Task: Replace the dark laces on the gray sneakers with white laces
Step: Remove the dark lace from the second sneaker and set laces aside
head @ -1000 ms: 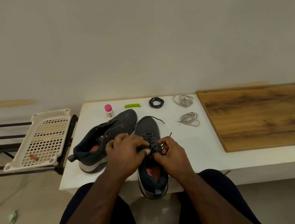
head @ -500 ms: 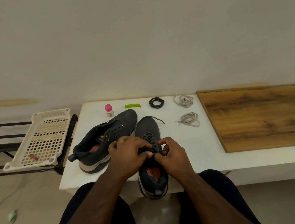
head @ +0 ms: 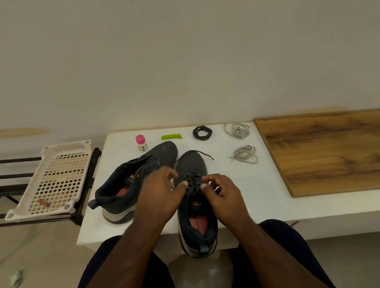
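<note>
Two dark gray sneakers lie on the white table (head: 249,198). The left sneaker (head: 138,173) lies angled with empty eyelets. The right sneaker (head: 197,214) points away from me, its heel past the table's front edge, and carries a dark lace (head: 194,179). My left hand (head: 159,194) and my right hand (head: 223,192) pinch that lace over the eyelets from either side. One loose lace end (head: 205,154) trails past the toe. Two bundles of white laces (head: 237,130) (head: 244,155) lie to the right. A coiled dark lace (head: 202,133) rests at the back.
A small bottle with a pink cap (head: 141,143) and a green plastic piece (head: 171,136) stand near the table's back edge. A wooden board (head: 341,150) covers the right part. A cream perforated tray (head: 53,180) sits on a black rack at the left.
Both hands have shifted forward along the right sneaker, from near the tongue to the middle lace rows, and the fingers have spread slightly apart.
</note>
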`<state>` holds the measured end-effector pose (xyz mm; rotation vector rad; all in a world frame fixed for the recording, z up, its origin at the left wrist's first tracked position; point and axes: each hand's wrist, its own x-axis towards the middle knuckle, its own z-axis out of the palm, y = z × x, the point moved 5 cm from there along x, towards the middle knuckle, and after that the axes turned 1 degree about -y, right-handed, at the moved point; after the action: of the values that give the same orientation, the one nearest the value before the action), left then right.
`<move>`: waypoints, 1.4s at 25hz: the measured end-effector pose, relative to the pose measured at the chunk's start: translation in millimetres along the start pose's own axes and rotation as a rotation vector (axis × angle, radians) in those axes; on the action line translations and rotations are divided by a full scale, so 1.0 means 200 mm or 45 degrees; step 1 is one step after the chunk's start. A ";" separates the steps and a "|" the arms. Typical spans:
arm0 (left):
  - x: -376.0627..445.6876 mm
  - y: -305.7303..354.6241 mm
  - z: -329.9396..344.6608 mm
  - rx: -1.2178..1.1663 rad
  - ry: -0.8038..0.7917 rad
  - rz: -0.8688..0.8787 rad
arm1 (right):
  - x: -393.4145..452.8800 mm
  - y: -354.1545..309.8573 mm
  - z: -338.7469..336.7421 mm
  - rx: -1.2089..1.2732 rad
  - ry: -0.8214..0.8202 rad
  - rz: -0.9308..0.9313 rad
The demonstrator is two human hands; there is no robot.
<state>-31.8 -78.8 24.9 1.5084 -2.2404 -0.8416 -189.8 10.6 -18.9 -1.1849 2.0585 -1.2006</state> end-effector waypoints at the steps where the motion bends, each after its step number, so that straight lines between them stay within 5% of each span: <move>1: -0.02 0.01 0.04 -0.039 -0.125 -0.022 | 0.01 0.00 0.00 -0.029 -0.001 -0.025; 3: -0.05 0.01 0.10 0.021 -0.287 -0.041 | 0.03 -0.01 0.02 -0.116 -0.051 -0.083; 10: 0.00 -0.04 0.10 -0.017 -0.341 -0.112 | 0.00 -0.05 0.06 -0.346 -0.099 -0.241; 15: 0.02 -0.07 0.11 -0.023 -0.372 -0.129 | 0.03 0.04 0.01 0.123 0.130 0.108; 21: 0.01 -0.06 0.11 0.052 -0.336 -0.082 | 0.01 -0.04 0.05 -0.221 -0.102 -0.178; 26: 0.01 -0.07 0.12 0.010 -0.345 -0.085 | 0.02 0.00 0.01 0.174 -0.015 0.069; 31: 0.02 -0.06 0.12 0.057 -0.333 -0.062 | -0.01 -0.07 0.04 -0.162 -0.206 -0.257; 35: 0.02 -0.06 0.12 0.061 -0.330 -0.051 | 0.00 -0.08 0.06 -0.346 -0.119 -0.305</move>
<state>-37.3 -78.1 -0.7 1.5473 -2.4344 -1.0572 -173.3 1.4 -10.5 -1.6219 2.1018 -0.9646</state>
